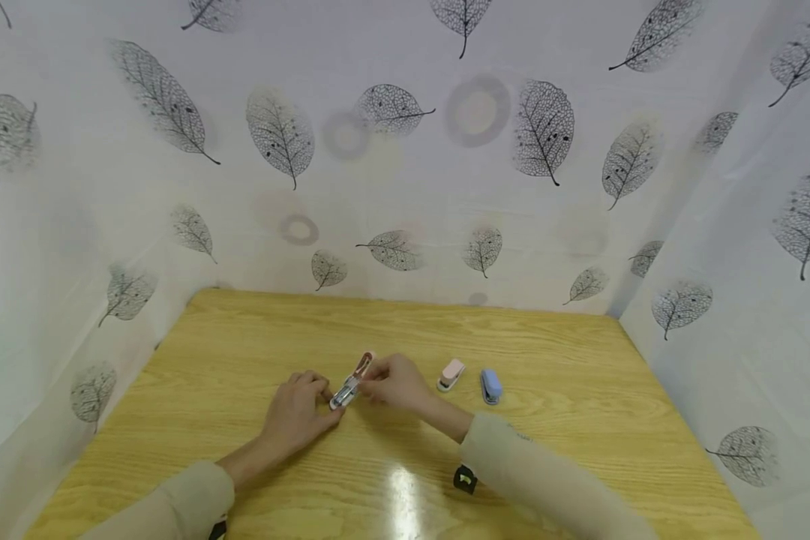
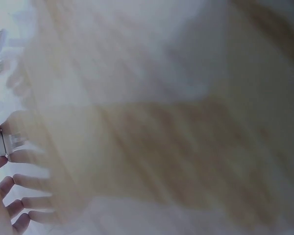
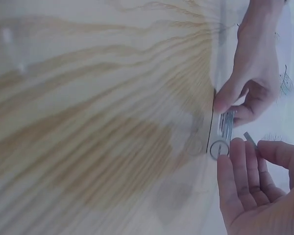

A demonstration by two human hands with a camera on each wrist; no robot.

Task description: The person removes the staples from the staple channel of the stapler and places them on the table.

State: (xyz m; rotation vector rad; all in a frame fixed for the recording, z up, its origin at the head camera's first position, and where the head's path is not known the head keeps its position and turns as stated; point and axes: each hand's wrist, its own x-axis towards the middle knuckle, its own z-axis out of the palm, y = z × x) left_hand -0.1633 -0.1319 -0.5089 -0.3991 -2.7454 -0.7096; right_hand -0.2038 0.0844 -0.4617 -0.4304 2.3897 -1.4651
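Observation:
A small stapler (image 1: 346, 389) with a silver metal channel lies on the wooden table, its pinkish top (image 1: 363, 364) swung up and away. My left hand (image 1: 298, 409) holds the near end of it between thumb and index finger, as the left wrist view also shows. Close over the channel, my right hand (image 1: 394, 381) pinches a short, thin grey strip of staples (image 3: 250, 139) between thumb and fingers. In the right wrist view, the strip tilts just above the stapler (image 3: 224, 128), and the other right-hand fingers stretch out beside its end.
To the right of my hands, a pink stapler (image 1: 451, 374) and a blue stapler (image 1: 490, 386) stand on the wooden table (image 1: 567, 420). A small black device (image 1: 465, 480) shows beside my right sleeve. Leaf-printed white sheets (image 1: 405, 187) wall the table at the back and sides.

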